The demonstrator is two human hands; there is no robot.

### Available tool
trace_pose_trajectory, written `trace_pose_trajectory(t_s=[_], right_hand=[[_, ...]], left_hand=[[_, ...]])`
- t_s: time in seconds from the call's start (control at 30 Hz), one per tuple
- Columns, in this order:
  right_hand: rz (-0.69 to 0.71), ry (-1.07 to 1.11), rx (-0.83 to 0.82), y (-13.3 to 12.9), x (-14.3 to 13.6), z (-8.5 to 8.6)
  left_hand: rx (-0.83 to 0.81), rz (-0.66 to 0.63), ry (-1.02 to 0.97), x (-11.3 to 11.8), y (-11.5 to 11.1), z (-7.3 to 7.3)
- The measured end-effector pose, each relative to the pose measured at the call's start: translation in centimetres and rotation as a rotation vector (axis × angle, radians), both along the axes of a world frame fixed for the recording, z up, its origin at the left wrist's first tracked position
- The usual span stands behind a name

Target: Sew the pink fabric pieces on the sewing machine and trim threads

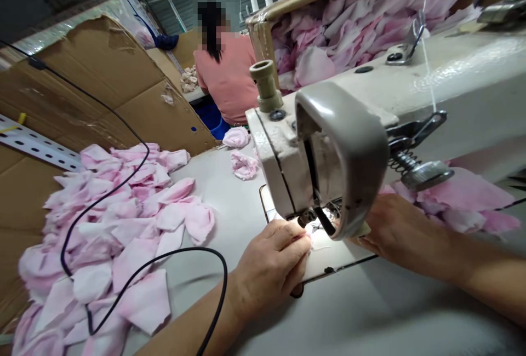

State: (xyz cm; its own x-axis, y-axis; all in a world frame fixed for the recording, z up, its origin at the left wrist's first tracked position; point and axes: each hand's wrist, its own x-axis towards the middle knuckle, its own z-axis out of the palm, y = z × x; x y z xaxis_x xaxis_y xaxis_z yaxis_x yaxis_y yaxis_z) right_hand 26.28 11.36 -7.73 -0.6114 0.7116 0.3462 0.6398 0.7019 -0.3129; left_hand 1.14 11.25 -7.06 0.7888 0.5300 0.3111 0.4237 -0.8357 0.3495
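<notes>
A sewing machine (359, 142) with a pale body and a grey guard stands before me, its needle area lit. My left hand (273, 263) is closed at the left of the needle, fingers pinched on a small pink fabric piece (309, 240) of which only a sliver shows. On the other side, my right hand (405, 233) reaches in behind the machine's head; its fingertips are mostly hidden, and whether they grip anything is not visible. Pink fabric pieces (464, 197) lie beyond the right hand, under the machine's arm.
A heap of pink-and-white fabric pieces (135, 230) covers the table's left side. Two gathered pink pieces (244, 165) lie behind the machine. A black cable (164, 254) loops across my left forearm. Cardboard (115, 76) walls the left. A person (228, 74) sits beyond, back turned.
</notes>
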Motion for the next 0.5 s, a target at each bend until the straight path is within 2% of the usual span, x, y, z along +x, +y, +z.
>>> trace_pose_trajectory(t_s=[0.23, 0.5], right_hand=[[-0.011, -0.023, -0.032, 0.1, 0.0, -0.1], [-0.051, -0.055, 0.13, 0.7, 0.0, -1.5]], left_hand=[[-0.009, 0.031, 0.024, 0.0, 0.0, 0.0], [-0.019, 0.084, 0.087, 0.3, 0.1, 0.6]])
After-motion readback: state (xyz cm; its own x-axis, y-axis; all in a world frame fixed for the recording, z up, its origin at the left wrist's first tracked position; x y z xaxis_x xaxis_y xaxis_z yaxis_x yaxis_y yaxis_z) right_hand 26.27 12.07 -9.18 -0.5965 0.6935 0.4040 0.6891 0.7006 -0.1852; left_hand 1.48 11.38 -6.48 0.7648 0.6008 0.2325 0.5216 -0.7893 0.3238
